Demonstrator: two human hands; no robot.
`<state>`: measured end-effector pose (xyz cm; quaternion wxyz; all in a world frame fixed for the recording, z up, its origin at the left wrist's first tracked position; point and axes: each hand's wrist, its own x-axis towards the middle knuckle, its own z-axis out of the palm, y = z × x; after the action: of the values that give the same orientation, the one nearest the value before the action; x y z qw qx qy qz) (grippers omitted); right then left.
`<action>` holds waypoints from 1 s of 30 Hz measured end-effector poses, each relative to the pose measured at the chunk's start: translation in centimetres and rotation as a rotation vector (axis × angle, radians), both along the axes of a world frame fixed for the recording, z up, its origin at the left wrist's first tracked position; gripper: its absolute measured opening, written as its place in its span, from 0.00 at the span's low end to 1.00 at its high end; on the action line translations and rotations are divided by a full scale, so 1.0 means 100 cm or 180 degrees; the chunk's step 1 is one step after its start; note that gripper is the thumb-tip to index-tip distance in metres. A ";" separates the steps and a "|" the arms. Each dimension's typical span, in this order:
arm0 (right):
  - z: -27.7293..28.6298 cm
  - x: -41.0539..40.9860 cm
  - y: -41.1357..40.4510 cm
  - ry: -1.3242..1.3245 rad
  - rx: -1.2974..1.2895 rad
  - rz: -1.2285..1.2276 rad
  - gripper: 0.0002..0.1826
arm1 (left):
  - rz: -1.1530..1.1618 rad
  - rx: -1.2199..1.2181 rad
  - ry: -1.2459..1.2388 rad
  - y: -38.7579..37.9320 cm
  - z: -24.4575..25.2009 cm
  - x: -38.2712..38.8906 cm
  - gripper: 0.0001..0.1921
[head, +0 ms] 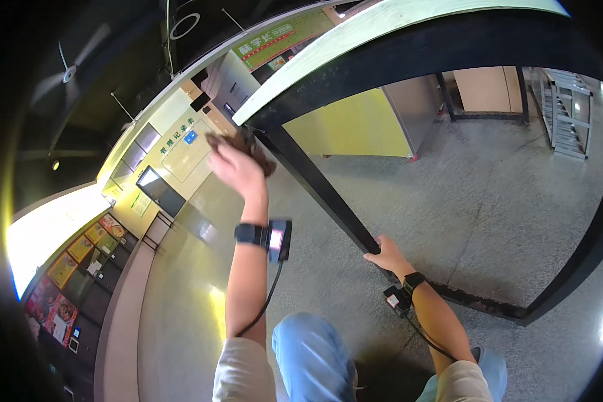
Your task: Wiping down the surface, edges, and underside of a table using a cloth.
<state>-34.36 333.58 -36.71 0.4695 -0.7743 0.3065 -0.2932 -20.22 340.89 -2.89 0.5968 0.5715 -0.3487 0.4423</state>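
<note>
My left hand [235,170] is raised at the upper left corner of a table with a black frame [326,193] and a pale top [382,25]. A crumpled brown cloth [248,145] is in that hand, against or close beside the corner; whether it touches the frame I cannot tell. Lower down, my right hand [389,256] grips the black table leg near its foot, with the fingers partly hidden behind it. Both wrists carry a black strap with a small cabled device.
Behind the table frame stands a yellow-sided counter [357,125]. A metal stepladder [568,115] is at the right. Grey floor [482,191] shows through the frame. Food counters [75,281] line the left, and a dark door [161,191] is in the far wall.
</note>
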 end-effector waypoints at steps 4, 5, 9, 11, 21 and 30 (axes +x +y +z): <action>-0.021 0.008 0.001 -0.0158 0.0309 0.0001 0.29 | 0.0218 -0.0046 0.0241 -0.056 -0.013 -0.047 0.22; -0.032 0.006 -0.004 -0.0034 0.0398 -0.0093 0.26 | 0.0169 -0.0025 0.0293 -0.059 -0.026 -0.049 0.22; -0.060 0.008 -0.008 0.0242 0.0474 -0.0132 0.23 | 0.0013 0.0087 -0.0332 -0.056 -0.078 -0.048 0.21; -0.065 -0.001 -0.006 0.0370 0.0404 -0.0132 0.20 | -0.0079 0.0451 -0.0328 -0.052 -0.121 -0.052 0.24; -0.052 -0.068 -0.026 0.1093 -0.0414 -0.0017 0.13 | -0.0493 0.0682 0.0739 -0.052 -0.368 -0.061 0.27; -0.101 -0.162 -0.002 0.2176 -0.0423 -0.0076 0.10 | -0.0185 0.1593 0.2342 -0.035 -0.509 -0.109 0.24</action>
<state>-50.52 333.40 -46.85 0.2848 -0.8530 0.4353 -0.0417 -31.09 337.35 -53.81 0.5366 0.8077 -0.2254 0.0945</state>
